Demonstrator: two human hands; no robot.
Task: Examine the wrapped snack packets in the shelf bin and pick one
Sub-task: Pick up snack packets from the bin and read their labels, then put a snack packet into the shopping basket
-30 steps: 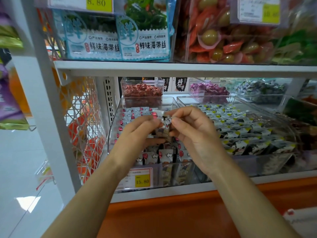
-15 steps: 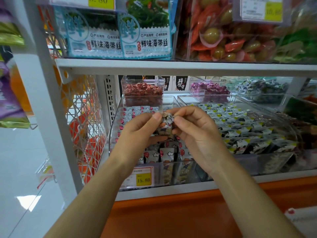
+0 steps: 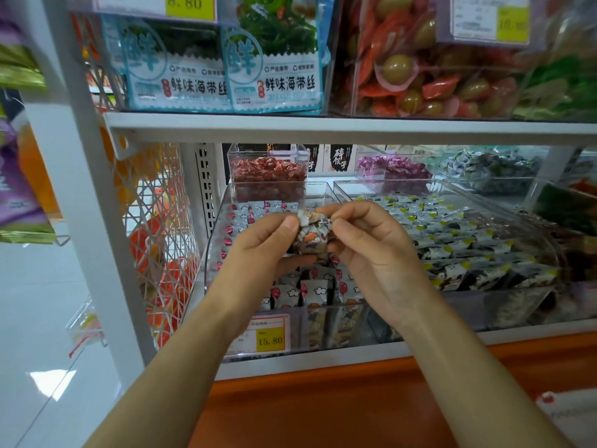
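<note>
The packet you hold has a glossy, crinkled film wrapper. The bin is clear, smooth plastic that shines. The shelf looks like white painted metal, rather matt. The price label seems paper. The floor is glossy and smooth.

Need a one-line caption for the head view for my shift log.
Left hand and right hand pinch one wrapped snack packet above the clear shelf bin, whose price tag reads 15.80.

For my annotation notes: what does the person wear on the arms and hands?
Nothing visible. The left forearm and right forearm are bare to the frame edge, without sleeves. The left hand and right hand show no gloves, rings, watch or bracelet.
</note>
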